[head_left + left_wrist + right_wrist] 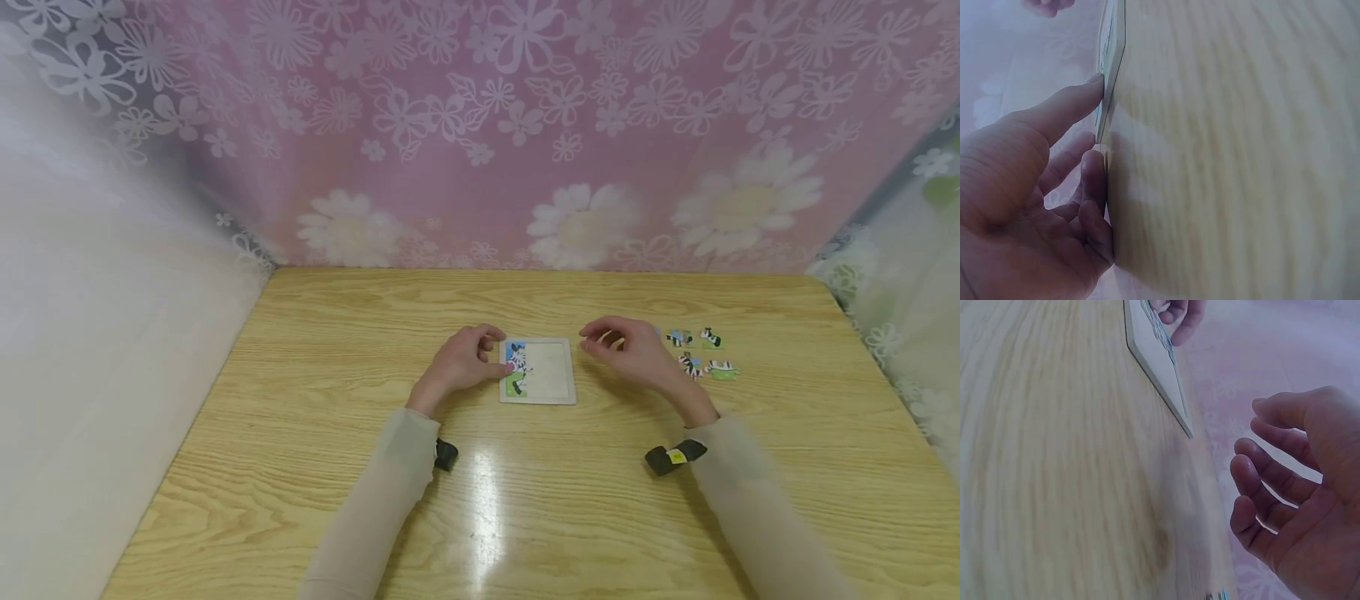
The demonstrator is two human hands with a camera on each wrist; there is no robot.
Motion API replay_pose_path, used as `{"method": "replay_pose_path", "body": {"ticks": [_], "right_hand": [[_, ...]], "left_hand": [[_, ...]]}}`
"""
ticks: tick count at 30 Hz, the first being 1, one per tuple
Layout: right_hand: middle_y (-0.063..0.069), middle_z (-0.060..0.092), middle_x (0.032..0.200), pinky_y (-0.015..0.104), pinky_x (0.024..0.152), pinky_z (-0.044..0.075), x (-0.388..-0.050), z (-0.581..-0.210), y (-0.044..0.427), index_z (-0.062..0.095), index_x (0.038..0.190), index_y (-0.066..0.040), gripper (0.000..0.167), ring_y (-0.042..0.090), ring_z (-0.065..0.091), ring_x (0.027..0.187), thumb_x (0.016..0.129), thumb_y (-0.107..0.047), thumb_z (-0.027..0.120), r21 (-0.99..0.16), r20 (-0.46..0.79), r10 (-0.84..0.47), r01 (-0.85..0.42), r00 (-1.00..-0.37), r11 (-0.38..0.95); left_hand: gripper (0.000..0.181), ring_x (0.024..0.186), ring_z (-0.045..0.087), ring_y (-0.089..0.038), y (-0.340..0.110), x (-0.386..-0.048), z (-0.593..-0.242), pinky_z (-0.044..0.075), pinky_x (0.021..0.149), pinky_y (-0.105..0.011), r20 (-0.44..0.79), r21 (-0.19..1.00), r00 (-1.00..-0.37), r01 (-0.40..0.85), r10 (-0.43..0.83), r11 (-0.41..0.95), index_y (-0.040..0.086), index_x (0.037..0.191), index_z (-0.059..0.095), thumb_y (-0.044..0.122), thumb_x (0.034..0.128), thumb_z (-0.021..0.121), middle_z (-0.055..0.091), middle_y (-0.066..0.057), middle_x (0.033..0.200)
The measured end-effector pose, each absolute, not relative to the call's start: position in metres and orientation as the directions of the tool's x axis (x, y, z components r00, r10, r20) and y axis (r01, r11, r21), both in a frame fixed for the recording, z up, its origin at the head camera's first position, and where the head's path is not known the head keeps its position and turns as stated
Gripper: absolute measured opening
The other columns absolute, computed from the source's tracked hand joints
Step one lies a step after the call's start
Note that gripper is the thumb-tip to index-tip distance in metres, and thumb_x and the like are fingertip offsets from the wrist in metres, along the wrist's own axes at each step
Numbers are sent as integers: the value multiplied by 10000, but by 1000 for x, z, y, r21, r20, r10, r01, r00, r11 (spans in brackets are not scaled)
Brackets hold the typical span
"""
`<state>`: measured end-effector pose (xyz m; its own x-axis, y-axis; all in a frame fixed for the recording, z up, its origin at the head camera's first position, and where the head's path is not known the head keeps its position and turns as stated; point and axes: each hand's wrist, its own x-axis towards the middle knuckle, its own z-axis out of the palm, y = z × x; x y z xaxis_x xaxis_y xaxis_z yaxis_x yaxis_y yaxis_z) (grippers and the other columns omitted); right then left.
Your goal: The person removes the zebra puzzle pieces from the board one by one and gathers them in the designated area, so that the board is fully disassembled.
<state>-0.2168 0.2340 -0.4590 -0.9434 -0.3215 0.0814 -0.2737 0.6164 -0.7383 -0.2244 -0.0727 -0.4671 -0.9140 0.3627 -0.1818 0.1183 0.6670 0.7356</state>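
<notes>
A square puzzle tray (pixel 551 371) with a pale frame lies flat on the table. Printed zebra puzzle pieces (pixel 516 383) fill a strip along its left side; the rest of its inside is bare. My left hand (pixel 467 358) is at the tray's left side, the straight thumb (pixel 1075 106) resting on the pieces and the index finger near the far left corner. Its other fingers are loosely bent by the table. To the right of the tray, my right hand (pixel 630 350) hovers with relaxed, bent fingers (pixel 1272 469) and nothing visible between them.
Several loose puzzle pieces (pixel 722 369) lie on the table right of my right hand, some partly hidden behind it. The wooden table (pixel 585 517) meets a pink flowered curtain (pixel 465 183) at the back. Pale cloth hangs at both sides.
</notes>
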Motion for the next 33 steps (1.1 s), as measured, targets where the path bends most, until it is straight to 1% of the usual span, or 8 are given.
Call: {"method": "replay_pose_path", "body": {"ticks": [3, 7, 10, 17, 21, 26, 29, 33], "right_hand": [[64, 730, 1011, 304, 716, 527, -219, -460, 223, 740, 1137, -105, 214, 177, 651, 857, 993, -254, 686, -747, 78, -344, -283, -936, 602], [43, 712, 1007, 339, 751, 521, -223, -463, 208, 737, 1142, -134, 218, 189, 639, 870, 992, -283, 688, -754, 30, -360, -258, -932, 605], [39, 707, 992, 350, 761, 518, -226, -465, 199, 737, 1142, -134, 218, 197, 632, 870, 989, -281, 688, -755, 7, -371, -249, -929, 607], [31, 718, 1011, 347, 800, 510, -229, -468, 183, 744, 1117, -118, 187, 179, 626, 904, 985, -238, 687, -746, 21, -411, -288, -911, 600], [48, 731, 1062, 379, 850, 515, -232, -473, 177, 751, 1089, -118, 154, 186, 645, 948, 972, -203, 700, -730, 29, -431, -313, -902, 607], [47, 729, 1064, 422, 907, 518, -235, -478, 171, 773, 1053, -134, 131, 205, 657, 998, 943, -196, 738, -698, 19, -446, -332, -895, 635], [56, 716, 1051, 429, 889, 505, -235, -479, 167, 790, 1039, -134, 137, 222, 645, 989, 925, -201, 755, -678, 25, -457, -351, -889, 646], [77, 699, 1041, 401, 834, 472, -235, -479, 164, 801, 1032, -128, 148, 228, 619, 952, 913, -205, 759, -657, 33, -461, -367, -887, 659]], "left_hand": [[548, 916, 531, -180, -72, -225, -468, 427, 864, -362, -184, 732, -914, 117, 360, 671, 174, 1376, 607, 344, 895, 807, 584, -22, 1112], [547, 927, 539, -177, -71, -225, -468, 435, 863, -356, -188, 726, -918, 110, 349, 679, 178, 1369, 613, 350, 889, 812, 592, -19, 1121], [547, 936, 538, -180, -70, -224, -466, 433, 865, -359, -194, 724, -920, 99, 339, 682, 183, 1366, 616, 347, 884, 817, 591, -22, 1126], [561, 944, 542, -178, -70, -224, -465, 439, 872, -361, -204, 724, -920, 88, 334, 685, 181, 1374, 614, 350, 881, 820, 589, -24, 1128], [560, 937, 537, -179, -69, -225, -466, 432, 865, -358, -199, 723, -920, 96, 339, 684, 177, 1373, 616, 351, 881, 819, 586, -24, 1107], [568, 939, 531, -182, -71, -225, -465, 434, 860, -356, -200, 722, -914, 106, 353, 684, 182, 1389, 606, 345, 887, 815, 580, -26, 1118], [579, 939, 528, -184, -72, -225, -465, 435, 856, -356, -202, 720, -911, 111, 360, 685, 183, 1399, 598, 348, 888, 814, 577, -32, 1131], [589, 938, 519, -183, -74, -225, -465, 425, 848, -350, -205, 714, -909, 114, 362, 691, 192, 1407, 591, 363, 888, 812, 569, -33, 1141]]}}
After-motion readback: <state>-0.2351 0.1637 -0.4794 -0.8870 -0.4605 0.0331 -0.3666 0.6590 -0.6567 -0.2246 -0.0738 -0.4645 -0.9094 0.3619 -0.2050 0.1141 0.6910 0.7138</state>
